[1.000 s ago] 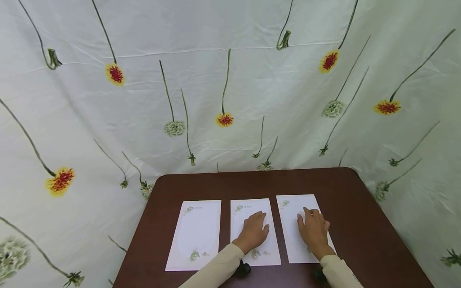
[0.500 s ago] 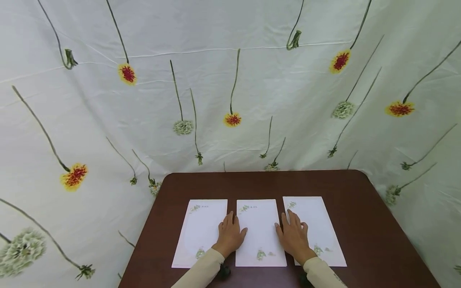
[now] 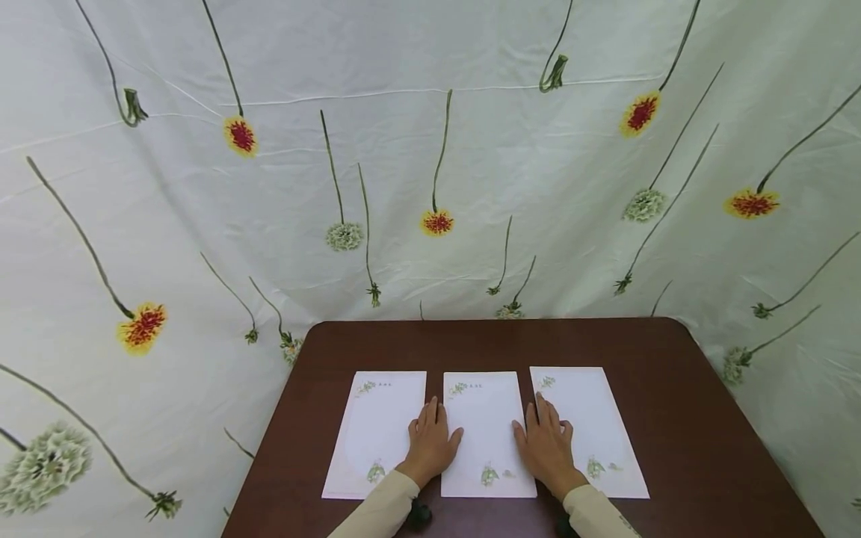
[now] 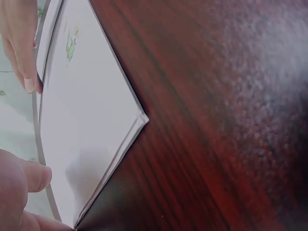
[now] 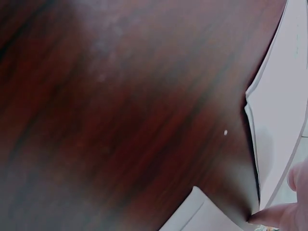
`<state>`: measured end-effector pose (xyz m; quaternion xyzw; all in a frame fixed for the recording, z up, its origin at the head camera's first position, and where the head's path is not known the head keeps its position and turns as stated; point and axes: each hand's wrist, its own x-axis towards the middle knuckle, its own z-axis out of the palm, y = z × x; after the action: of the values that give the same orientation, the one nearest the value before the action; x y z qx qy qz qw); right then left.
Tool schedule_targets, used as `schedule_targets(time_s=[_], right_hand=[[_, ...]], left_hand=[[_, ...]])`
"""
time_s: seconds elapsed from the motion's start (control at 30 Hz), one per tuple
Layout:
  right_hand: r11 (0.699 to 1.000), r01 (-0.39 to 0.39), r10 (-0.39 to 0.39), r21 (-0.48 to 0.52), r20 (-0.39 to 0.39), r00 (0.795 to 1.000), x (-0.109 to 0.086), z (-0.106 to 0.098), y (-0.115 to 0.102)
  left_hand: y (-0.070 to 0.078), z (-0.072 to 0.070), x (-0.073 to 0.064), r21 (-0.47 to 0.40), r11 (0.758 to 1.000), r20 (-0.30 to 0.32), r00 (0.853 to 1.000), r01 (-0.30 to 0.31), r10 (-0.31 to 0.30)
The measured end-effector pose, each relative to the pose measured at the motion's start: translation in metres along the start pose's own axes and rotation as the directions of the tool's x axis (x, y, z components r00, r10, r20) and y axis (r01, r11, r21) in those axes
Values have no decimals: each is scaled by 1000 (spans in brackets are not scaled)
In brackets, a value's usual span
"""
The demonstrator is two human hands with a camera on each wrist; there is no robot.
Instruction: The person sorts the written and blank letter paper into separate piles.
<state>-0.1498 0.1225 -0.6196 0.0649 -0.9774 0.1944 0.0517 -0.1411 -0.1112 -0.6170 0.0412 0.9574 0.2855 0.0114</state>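
Three white paper pads with green plant prints lie side by side: a left pad (image 3: 380, 426), a middle pad (image 3: 483, 430) and a right pad (image 3: 595, 426). My left hand (image 3: 430, 444) rests over the gap between the left and middle pads, thumb by the middle pad's left edge. Over the gap between the middle and right pads lies my right hand (image 3: 546, 447), its thumb at the middle pad's right edge. Both hands have relaxed, extended fingers. Layered edges of the middle pad (image 4: 91, 110) show in the left wrist view.
The dark brown table (image 3: 679, 441) has rounded far corners and extends past the pads on both sides. Behind it hangs a pale cloth (image 3: 397, 164) with printed flowers. Black wrist devices (image 3: 420, 515) sit below the sleeves.
Both hands have shifted left, from lying on the middle and right pads to the gaps on either side of the middle pad. The last half second shows almost no movement.
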Motion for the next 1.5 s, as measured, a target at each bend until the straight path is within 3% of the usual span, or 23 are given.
schedule_targets(time_s=[0.2,0.53,0.83,1.13,1.5], right_hand=[[1000,11,-11,15,-18,1000,1,2,-2],[998,-5,3,68,26,1000,2,4,-4],[997,0,-2,84,21,1000,3,7,-3],[996,-3,1,86,23,1000,2,6,-6],[993,5,7,117,-100,995,7,7,-6]], left_hand=[[2,-2,0,-21,1000,22,1000,20,-20],[0,3,1,-99,995,-12,1000,8,-9],[2,1,4,-89,995,23,999,41,-39],[3,3,4,-86,996,29,999,30,-28],[3,3,1,-119,992,11,999,31,-30]])
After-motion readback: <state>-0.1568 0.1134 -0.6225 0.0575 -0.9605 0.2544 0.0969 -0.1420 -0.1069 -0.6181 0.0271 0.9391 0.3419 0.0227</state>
